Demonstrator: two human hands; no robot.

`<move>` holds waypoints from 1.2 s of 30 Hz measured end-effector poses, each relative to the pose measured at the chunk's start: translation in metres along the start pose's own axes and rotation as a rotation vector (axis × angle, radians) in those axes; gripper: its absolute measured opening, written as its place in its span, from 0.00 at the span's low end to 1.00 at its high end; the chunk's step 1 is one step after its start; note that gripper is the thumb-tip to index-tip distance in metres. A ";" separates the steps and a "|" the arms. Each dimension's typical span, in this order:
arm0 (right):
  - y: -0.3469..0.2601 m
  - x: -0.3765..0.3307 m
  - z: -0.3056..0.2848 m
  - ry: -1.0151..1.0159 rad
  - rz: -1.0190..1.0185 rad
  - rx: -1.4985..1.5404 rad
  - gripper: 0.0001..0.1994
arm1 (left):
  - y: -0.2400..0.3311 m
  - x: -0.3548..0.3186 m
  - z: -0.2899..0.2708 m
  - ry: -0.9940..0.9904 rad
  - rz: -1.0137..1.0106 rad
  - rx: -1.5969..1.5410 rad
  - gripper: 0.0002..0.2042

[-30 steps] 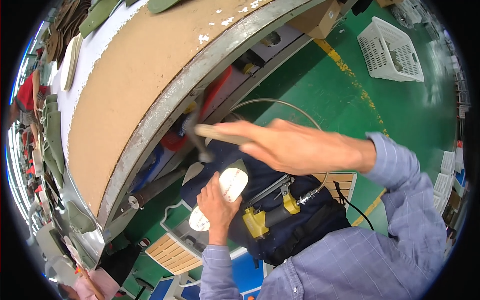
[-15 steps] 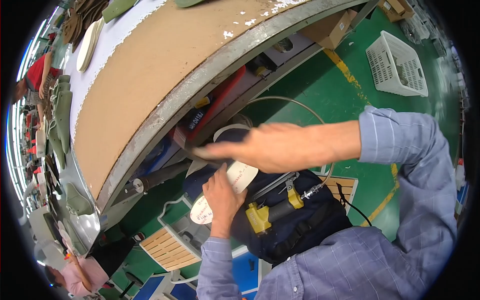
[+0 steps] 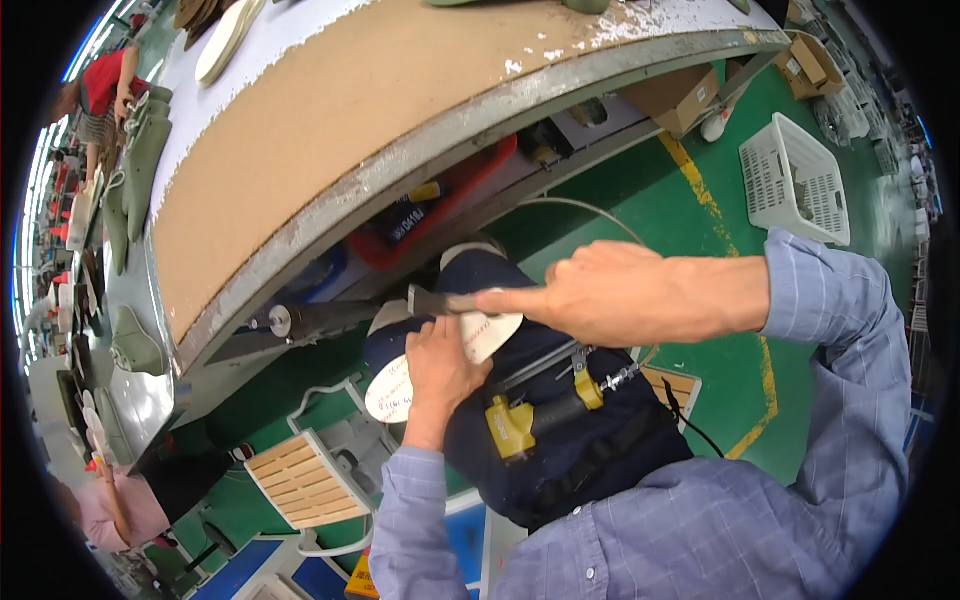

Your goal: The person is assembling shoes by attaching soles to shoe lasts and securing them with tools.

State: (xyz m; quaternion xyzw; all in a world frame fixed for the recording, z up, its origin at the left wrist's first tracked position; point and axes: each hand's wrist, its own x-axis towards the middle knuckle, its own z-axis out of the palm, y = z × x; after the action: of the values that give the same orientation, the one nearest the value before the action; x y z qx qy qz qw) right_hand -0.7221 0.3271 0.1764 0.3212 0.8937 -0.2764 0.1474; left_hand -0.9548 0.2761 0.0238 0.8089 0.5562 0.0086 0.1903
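Note:
Across my lap lies a cream insole (image 3: 388, 390) with red handwriting on it, its toe and heel ends showing on either side of my left hand (image 3: 442, 368). That hand is closed round its middle, fingers curled over the far edge. Above it, my right hand (image 3: 590, 293) grips the handle of a hammer (image 3: 426, 302), forefinger stretched along it. The metal head sits just past my left fingertips; whether it touches the insole I cannot tell. A yellow and dark air stapler (image 3: 513, 425) rests on my thighs below my right hand, joined to a hose fitting.
A workbench (image 3: 330, 130) with a worn metal edge curves ahead of me. Beneath it are a red bin (image 3: 375, 250) and a metal cylinder (image 3: 282, 320). Green shoe uppers (image 3: 147, 150) line its left side. A white basket (image 3: 765, 190) and a wooden-slatted stool (image 3: 300, 478) stand on the floor.
My right hand and the hammer, blurred before, now show more sharply and the hammer head is plainly visible. My left hand keeps hold of the insole. The whole view has shifted slightly.

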 end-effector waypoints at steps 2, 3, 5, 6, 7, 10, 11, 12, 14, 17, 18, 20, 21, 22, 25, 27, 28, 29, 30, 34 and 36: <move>-0.009 0.004 0.001 0.264 -0.038 0.083 0.37 | -0.005 -0.002 -0.007 -0.039 -0.015 0.040 0.37; -0.011 0.006 0.008 0.209 0.022 0.095 0.37 | -0.007 0.000 -0.002 -0.040 0.016 0.032 0.38; -0.002 0.003 0.016 0.131 0.025 0.051 0.36 | -0.009 -0.001 0.002 0.028 0.057 -0.027 0.39; 0.000 -0.001 0.014 0.052 0.021 0.013 0.35 | -0.008 -0.002 0.002 0.090 0.090 -0.083 0.40; -0.003 -0.010 0.014 0.128 0.050 -0.018 0.35 | -0.009 -0.005 -0.006 -0.006 0.046 -0.119 0.42; 0.002 -0.019 -0.006 0.562 0.032 -0.257 0.35 | -0.029 -0.019 -0.015 0.198 0.188 -0.145 0.42; 0.004 -0.017 -0.020 0.687 0.052 -0.319 0.34 | -0.034 -0.026 -0.015 0.167 0.179 -0.157 0.41; 0.009 -0.009 -0.034 0.813 0.077 -0.383 0.33 | -0.038 -0.031 -0.014 0.177 0.163 -0.160 0.41; 0.050 0.017 -0.040 0.906 0.160 -0.528 0.24 | -0.045 -0.047 -0.021 0.195 0.156 -0.093 0.40; 0.093 0.049 -0.054 0.852 0.219 -0.742 0.24 | -0.054 -0.063 -0.013 0.327 0.107 -0.086 0.40; 0.092 0.059 -0.051 0.948 0.130 -0.727 0.24 | -0.056 -0.070 -0.010 0.378 0.105 -0.078 0.40; 0.054 0.085 -0.029 0.996 -0.065 -0.559 0.28 | -0.063 -0.093 -0.003 0.437 -0.050 -0.072 0.40; 0.041 0.098 -0.002 0.914 -0.204 -0.377 0.36 | -0.064 -0.098 0.005 0.507 -0.068 -0.086 0.39; 0.021 0.105 0.023 0.756 -0.254 -0.264 0.44 | -0.064 -0.102 0.012 0.581 -0.067 -0.102 0.39; -0.021 0.147 0.109 0.445 -0.351 -0.104 0.56 | -0.056 -0.105 0.026 0.672 -0.196 -0.364 0.38; -0.036 0.165 0.142 0.373 -0.271 0.038 0.51 | -0.043 -0.105 0.036 0.775 -0.319 -0.751 0.37; -0.035 0.170 0.151 0.483 -0.348 0.027 0.50 | -0.033 -0.098 0.044 0.993 -0.363 -1.159 0.31; -0.031 0.170 0.157 0.511 -0.365 0.017 0.50 | -0.024 -0.088 0.048 1.169 -0.441 -1.387 0.28; -0.030 0.168 0.158 0.531 -0.377 0.013 0.49 | -0.011 -0.077 0.044 1.343 -0.519 -1.621 0.25; -0.032 0.177 0.151 0.512 -0.395 0.076 0.49 | -0.017 -0.057 0.058 1.494 -0.400 -1.848 0.18; -0.035 0.176 0.150 0.537 -0.371 0.107 0.48 | -0.023 -0.051 0.061 1.476 -0.181 -1.966 0.13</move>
State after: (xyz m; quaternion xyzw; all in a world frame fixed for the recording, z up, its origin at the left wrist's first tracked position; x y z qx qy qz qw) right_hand -0.8642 0.3035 -0.0081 0.2217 0.9282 -0.2503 -0.1633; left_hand -0.9814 0.2185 -0.0302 0.0821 0.3416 0.8651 0.3581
